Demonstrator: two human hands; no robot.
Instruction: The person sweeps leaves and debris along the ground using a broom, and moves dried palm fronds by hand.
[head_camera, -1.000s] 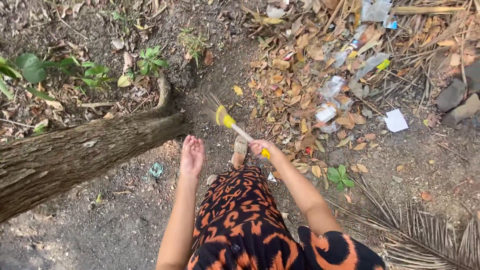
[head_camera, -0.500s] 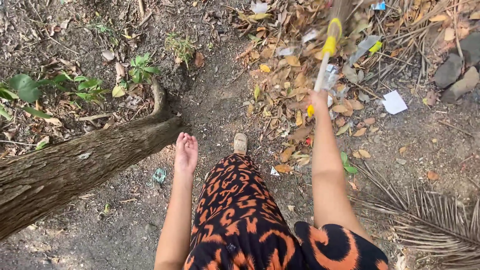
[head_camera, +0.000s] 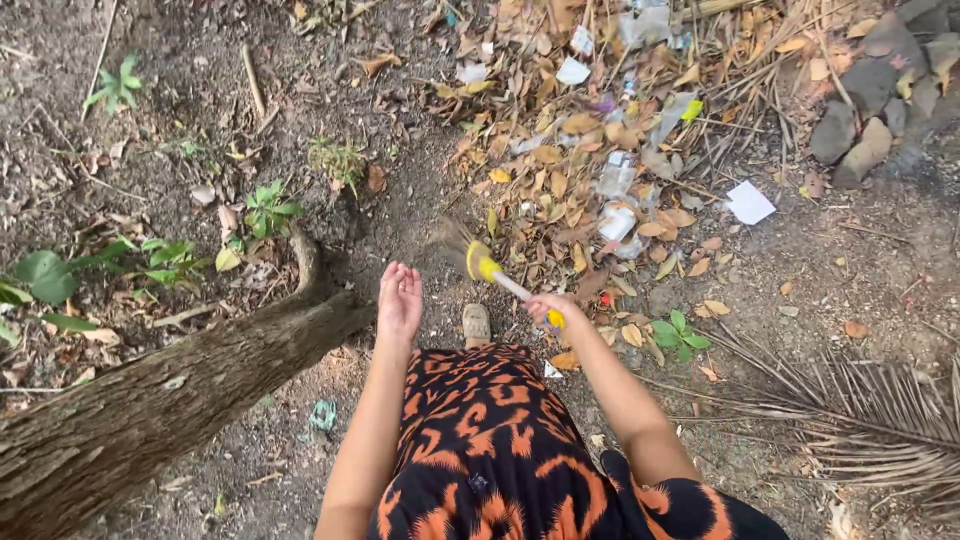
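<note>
Right hand: the right hand (head_camera: 547, 309) sits just right of frame centre, fingers wrapped shut around the tail end of the hand broom (head_camera: 500, 281).
Left hand: the left hand (head_camera: 399, 300) hangs free at about 9 o'clock from the right hand, fingers loosely spread, holding nothing, well apart from the broom.
Broom position: it runs from the right hand toward 10 o'clock, bristle head low over the bare dirt ground (head_camera: 200, 100); the head is blurred, so contact with the soil cannot be confirmed.
Broom build: pale slim handle, yellow binding at the bristle neck, yellow cap at the grip end, fan of thin straw-coloured bristles.
Handling judgement: likely light, carried easily in one hand; handle stiff, bristles springy and soft at the tips. Best hold is the rear of the handle near the yellow cap, as now.
Litter pile: dry leaves (head_camera: 560, 180) lie at 12 to 1 o'clock from the broom, mixed with clear plastic wrappers (head_camera: 617, 222).
Paper: one white sheet (head_camera: 749, 203) at 2 o'clock.
Stones: a cluster of grey stones (head_camera: 850, 140) in the upper right; exact number unclear.
Tree trunk: one trunk (head_camera: 150, 410) lying toward 8 o'clock.
Palm frond: one dry frond (head_camera: 860, 420) at 4 o'clock.
Count: one broom, two hands, one sandalled foot (head_camera: 476, 322) visible.
</note>
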